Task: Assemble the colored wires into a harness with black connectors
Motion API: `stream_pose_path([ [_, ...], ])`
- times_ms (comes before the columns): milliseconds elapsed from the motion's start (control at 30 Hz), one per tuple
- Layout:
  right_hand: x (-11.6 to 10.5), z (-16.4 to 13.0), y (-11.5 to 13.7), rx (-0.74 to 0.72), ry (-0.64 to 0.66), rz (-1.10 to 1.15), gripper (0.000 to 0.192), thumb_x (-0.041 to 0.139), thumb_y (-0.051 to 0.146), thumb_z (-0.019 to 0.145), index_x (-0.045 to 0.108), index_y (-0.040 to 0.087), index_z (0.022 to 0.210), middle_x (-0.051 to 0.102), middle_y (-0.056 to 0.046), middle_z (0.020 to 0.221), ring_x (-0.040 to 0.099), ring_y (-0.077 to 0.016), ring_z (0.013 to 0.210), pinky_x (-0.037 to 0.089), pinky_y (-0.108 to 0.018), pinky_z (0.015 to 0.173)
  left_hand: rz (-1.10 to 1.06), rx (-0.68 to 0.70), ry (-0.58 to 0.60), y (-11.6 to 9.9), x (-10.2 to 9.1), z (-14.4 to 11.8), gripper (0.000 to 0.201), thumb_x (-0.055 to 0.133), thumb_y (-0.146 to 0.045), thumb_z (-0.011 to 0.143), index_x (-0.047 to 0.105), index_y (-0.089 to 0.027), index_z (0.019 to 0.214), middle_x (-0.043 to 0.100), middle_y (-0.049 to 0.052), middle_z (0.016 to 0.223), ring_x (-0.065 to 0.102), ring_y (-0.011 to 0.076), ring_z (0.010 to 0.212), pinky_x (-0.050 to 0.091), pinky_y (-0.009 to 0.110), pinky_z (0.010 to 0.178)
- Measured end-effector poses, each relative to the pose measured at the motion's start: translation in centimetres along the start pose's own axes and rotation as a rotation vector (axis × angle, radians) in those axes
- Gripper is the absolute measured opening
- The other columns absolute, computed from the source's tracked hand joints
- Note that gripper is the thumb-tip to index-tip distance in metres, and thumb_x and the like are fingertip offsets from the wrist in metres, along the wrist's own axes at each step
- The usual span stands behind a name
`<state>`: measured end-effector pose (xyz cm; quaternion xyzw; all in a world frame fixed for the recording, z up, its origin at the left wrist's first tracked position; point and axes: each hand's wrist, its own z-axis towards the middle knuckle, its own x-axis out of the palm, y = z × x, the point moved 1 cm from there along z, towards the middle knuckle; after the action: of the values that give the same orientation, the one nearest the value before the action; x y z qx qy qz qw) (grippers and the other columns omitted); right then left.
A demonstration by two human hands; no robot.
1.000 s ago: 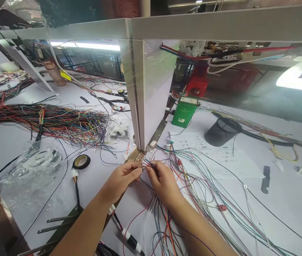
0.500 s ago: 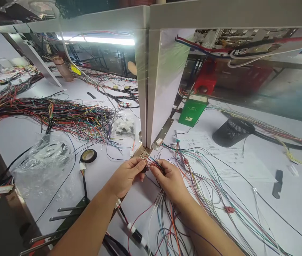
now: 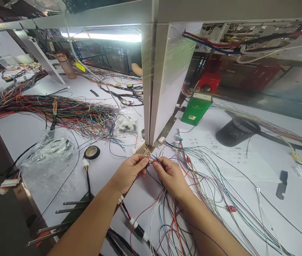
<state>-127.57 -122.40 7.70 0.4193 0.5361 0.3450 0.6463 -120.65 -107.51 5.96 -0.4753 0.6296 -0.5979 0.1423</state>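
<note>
A white counter (image 3: 297, 217) bears a pale upright divider (image 3: 167, 81), with a thick wire bundle (image 3: 73, 113) left of it and a printed sheet (image 3: 254, 169) to its right. The left hand (image 3: 129, 173) and right hand (image 3: 173, 175) nearly meet by the divider's foot, a black tape roll (image 3: 97, 153) lying leftward; each grip pinches thin coloured wires (image 3: 155, 159) between its fingertips.

Your left hand (image 3: 131, 174) and right hand (image 3: 172, 177) are bare, with uncovered fingers (image 3: 133, 159) and broad, rounded thumbs (image 3: 141, 164); the nails are too small to make out. Your left forearm (image 3: 89, 220) and right forearm (image 3: 206, 222) are bare too, each smooth in outline, narrowing at the wrist (image 3: 116, 187) and widening towards the bottom edge, where the view cuts it off.
</note>
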Motion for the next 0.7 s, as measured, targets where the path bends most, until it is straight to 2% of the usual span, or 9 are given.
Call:
stream_pose_path([
  [133, 0.01, -0.01, 0.09, -0.033, -0.034, -0.074, 0.031, 0.043, 0.042, 0.094, 0.059, 0.019, 0.081, 0.057, 0.001, 0.067, 0.05, -0.0137, 0.062, 0.04, -0.024, 0.059, 0.059, 0.016, -0.023, 0.24, -0.26, 0.16, 0.028, 0.067, -0.041, 0.081, 0.064, -0.017, 0.094, 0.06, 0.002, 0.085, 0.047, 0.009, 0.065, 0.039, 0.023, 0.063],
  [267, -0.02, -0.02, -0.1, -0.019, -0.079, -0.135, 0.034, 0.037, 0.044, 0.096, 0.06, 0.021, 0.086, 0.056, 0.001, 0.065, 0.049, -0.014, 0.059, 0.038, -0.025, 0.056, 0.053, 0.054, -0.066, 0.19, -0.56, 0.28, 0.027, 0.064, -0.044, 0.083, 0.061, -0.017, 0.089, 0.059, 0.0, 0.076, 0.046, 0.0089, 0.062, 0.038, 0.022, 0.063],
  [367, -0.08, 0.05, -0.12, -0.015, -0.099, -0.164, 0.033, 0.041, 0.043, 0.094, 0.053, 0.021, 0.073, 0.052, 0.003, 0.061, 0.046, -0.0133, 0.056, 0.036, -0.024, 0.053, 0.047, 0.068, -0.062, 0.07, -0.72, 0.26, 0.027, 0.062, -0.044, 0.084, 0.06, -0.018, 0.087, 0.058, -0.001, 0.073, 0.046, 0.0087, 0.062, 0.038, 0.022, 0.064],
  [500, -0.1, 0.07, 0.0, 0.0, -0.074, -0.095, 0.034, 0.045, 0.046, 0.091, 0.044, 0.022, 0.067, 0.042, 0.005, 0.059, 0.04, -0.0125, 0.056, 0.033, -0.024, 0.053, 0.075, 0.064, -0.062, 0.13, -0.83, 0.23, 0.027, 0.064, -0.044, 0.082, 0.061, -0.017, 0.089, 0.058, -0.001, 0.076, 0.048, 0.0094, 0.064, 0.04, 0.023, 0.064],
  [700, 0.03, -0.12, -0.28, 0.071, -0.022, 0.068, 0.03, 0.056, 0.044, 0.085, 0.049, 0.02, 0.07, 0.043, 0.004, 0.063, 0.04, -0.0123, 0.061, 0.034, -0.024, 0.055, 0.041, 0.048, -0.042, 0.01, -0.63, 0.15, 0.026, 0.067, -0.041, 0.081, 0.063, -0.016, 0.088, 0.059, 0.0, 0.08, 0.048, 0.0086, 0.064, 0.04, 0.023, 0.064],
])
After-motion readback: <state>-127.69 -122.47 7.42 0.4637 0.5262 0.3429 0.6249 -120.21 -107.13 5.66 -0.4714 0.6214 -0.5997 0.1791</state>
